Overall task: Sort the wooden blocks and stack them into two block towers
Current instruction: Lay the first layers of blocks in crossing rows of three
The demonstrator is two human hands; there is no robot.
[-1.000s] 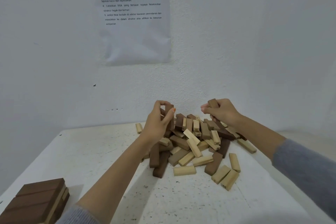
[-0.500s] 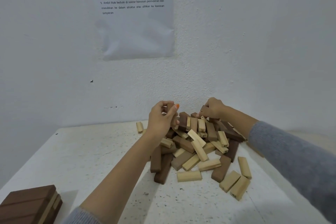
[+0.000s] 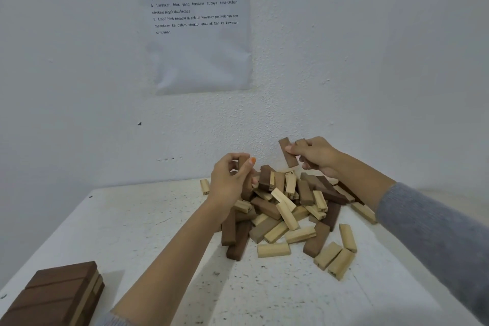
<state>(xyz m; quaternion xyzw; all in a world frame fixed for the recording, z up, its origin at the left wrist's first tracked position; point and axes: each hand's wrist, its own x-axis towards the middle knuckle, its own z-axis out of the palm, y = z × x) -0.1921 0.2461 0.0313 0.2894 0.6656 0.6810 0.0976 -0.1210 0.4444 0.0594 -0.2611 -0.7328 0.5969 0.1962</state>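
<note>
**White table by a white wall: taking dark blocks out of the mixed pile**

White and speckled, the table stands against a plain wall with a printed sheet fixed on it. The pile of light and dark wooden blocks lies at the far side, near the wall. The started stack is at the near left corner, well apart from it.

The left hand has its fingers curled round a dark block, which is mostly hidden. The right hand pinches another dark piece above the pile. A second one seems to sit behind its fingers.

The step looks like sorting by colour. To do it well, I would lift each block straight up, so that the leaning neighbours do not roll. The right forearm passes low over the blocks on the right side, so it should rise before it moves across. At the stack, each new layer should lie crosswise and flush with the edges.
</note>
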